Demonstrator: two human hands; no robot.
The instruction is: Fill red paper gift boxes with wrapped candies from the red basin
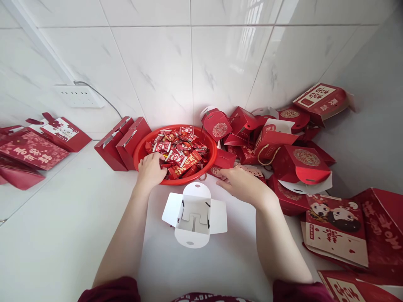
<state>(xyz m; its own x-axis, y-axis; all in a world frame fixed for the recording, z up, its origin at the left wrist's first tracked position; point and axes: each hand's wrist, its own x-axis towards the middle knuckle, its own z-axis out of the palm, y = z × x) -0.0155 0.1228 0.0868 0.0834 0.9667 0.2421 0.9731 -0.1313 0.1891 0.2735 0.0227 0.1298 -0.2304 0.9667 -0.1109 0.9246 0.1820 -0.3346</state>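
One bench [78,235] carrying red-box pile [307,159] at right, overlapping beyond count, edge boxes [340,289] cut off. One red basin [182,181] standing beyond one open box [192,216], four white flaps [171,209] spreading. Right grip [237,180] hanging part-curled beside pile, hold unclear; left grip [150,170] resting loosely curled on sweets [190,159] in basin, partly hidden, hold unclear.

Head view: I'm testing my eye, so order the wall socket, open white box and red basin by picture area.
1. Red basin
2. Open white box
3. Wall socket
Nearness may flatter the box.
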